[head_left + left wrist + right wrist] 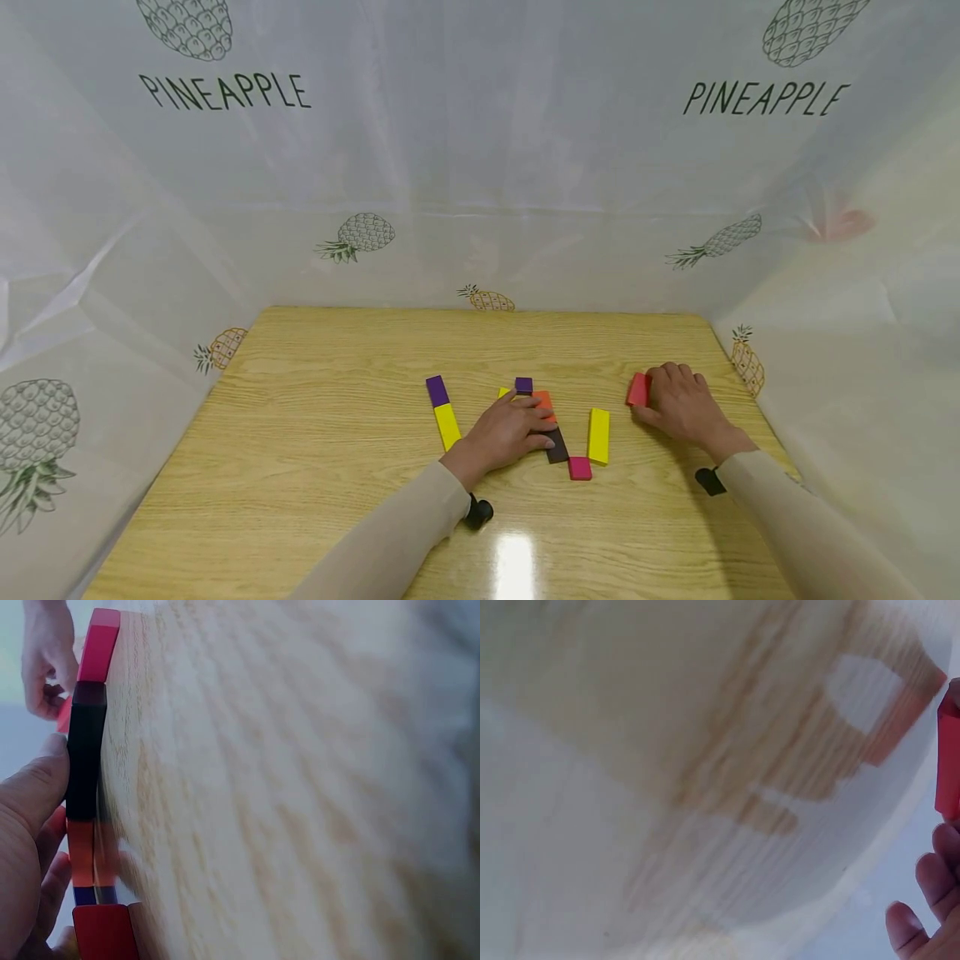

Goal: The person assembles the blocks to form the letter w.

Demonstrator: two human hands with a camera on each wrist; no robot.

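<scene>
My left hand (506,433) lies over the middle of a row of coloured blocks, its fingers extended across the orange block (543,405) and the black block (556,446). In the left wrist view its thumb is right at the side of the black block (86,750). To the right, my right hand (686,404) pinches a red block (638,389) between thumb and fingers. That red block (949,757) shows at the right edge of the right wrist view. A small purple block (523,385) and part of a yellow block (505,392) show beyond the left hand.
A purple block (437,391) and a yellow block (447,426) form a slanted line left of the left hand. A pink block (580,468) touches the black one's end, beside an upright-lying yellow block (598,436). Pineapple-printed sheeting (480,150) surrounds the wooden table (300,467).
</scene>
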